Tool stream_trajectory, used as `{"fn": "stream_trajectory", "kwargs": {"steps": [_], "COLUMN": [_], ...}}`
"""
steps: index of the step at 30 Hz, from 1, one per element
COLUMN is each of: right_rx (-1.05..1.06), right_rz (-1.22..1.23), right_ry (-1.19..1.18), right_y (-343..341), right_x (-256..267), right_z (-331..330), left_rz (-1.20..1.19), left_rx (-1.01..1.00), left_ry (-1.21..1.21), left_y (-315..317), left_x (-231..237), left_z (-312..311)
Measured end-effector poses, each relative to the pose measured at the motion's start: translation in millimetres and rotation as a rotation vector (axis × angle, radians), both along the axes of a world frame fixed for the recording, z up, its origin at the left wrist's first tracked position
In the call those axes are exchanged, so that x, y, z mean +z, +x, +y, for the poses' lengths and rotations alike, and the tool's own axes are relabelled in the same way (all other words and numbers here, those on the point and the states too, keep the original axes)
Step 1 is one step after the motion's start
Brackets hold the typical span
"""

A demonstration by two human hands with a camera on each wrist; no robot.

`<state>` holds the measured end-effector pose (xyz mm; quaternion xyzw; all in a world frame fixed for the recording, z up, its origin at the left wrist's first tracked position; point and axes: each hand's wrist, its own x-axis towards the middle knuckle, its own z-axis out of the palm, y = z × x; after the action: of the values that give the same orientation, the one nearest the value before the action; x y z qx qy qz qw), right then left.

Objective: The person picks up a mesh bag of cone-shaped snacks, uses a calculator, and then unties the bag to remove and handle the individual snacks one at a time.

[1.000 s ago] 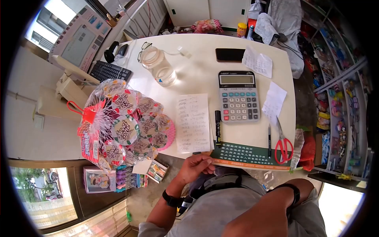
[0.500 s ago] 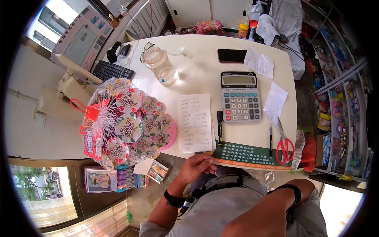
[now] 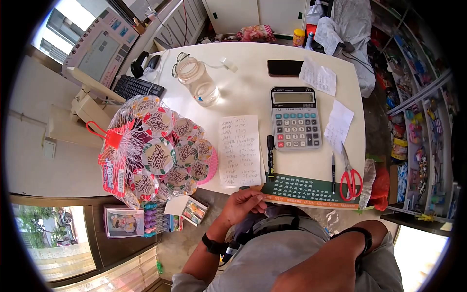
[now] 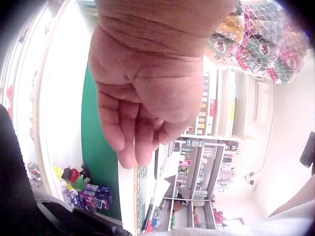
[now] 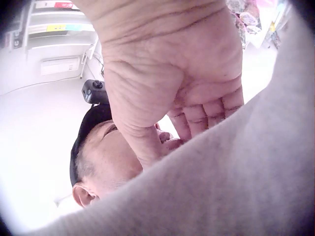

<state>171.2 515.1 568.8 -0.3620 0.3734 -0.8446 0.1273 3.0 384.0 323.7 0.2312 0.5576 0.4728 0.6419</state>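
Note:
At the table's front edge, in the head view, the left hand (image 3: 245,205) hangs loosely curled and empty, just below a handwritten sheet (image 3: 240,151). The left wrist view shows the same hand (image 4: 147,88), palm visible and fingers relaxed, beside a green strip (image 4: 98,147). In the right wrist view the right hand (image 5: 172,69) has its fingers loosely bent, their tips partly hidden behind grey cloth (image 5: 221,167); no held object shows. The head view shows the right forearm, but its hand cannot be made out. A black marker (image 3: 270,155) and a calculator (image 3: 296,118) lie right of the sheet.
A netted bag of round packs (image 3: 158,155) stands at the table's left, near a clear jar (image 3: 198,82) and keyboard (image 3: 138,87). Farther right lie a phone (image 3: 284,68), paper slips (image 3: 339,127), a pen (image 3: 333,173) and red scissors (image 3: 350,184). Shelves stand beyond.

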Motion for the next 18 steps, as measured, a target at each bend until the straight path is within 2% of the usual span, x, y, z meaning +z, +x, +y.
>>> {"fn": "stream_trajectory", "kwargs": {"steps": [3,6,9,11,13,15,18], "right_rx": [0.010,-0.028,-0.130,-0.318,-0.461,-0.579,-0.828], "right_rz": [-0.022,0.075,-0.078,-0.204,-0.493,-0.715,-0.760], "right_ry": [-0.013,0.069,0.125,0.202,0.258,0.582,1.096], "right_y": [0.7,1.2,5.6,11.8,25.0,34.7,56.4], "right_x": [0.9,-6.8,-31.2,-50.4,-83.2,-116.8,-161.1], "right_z": [1.6,5.6,20.5,28.4,34.1,47.2,52.6], "left_rz": [-0.006,-0.012,-0.008,0.005,0.012,0.013,0.002], "left_rx": [-0.001,0.001,-0.001,-0.001,-0.001,-0.007,-0.030], "left_ry": [0.008,0.011,0.016,0.028,0.027,0.012,0.027], "left_y": [0.0,-0.7,-0.7,-0.4,-1.0,-2.0,-3.4], "left_x": [-0.5,0.0,-1.4,-2.4,-0.7,4.5,6.3], "left_z": [-0.2,-0.2,-0.7,-0.6,-0.6,0.5,2.0]}}
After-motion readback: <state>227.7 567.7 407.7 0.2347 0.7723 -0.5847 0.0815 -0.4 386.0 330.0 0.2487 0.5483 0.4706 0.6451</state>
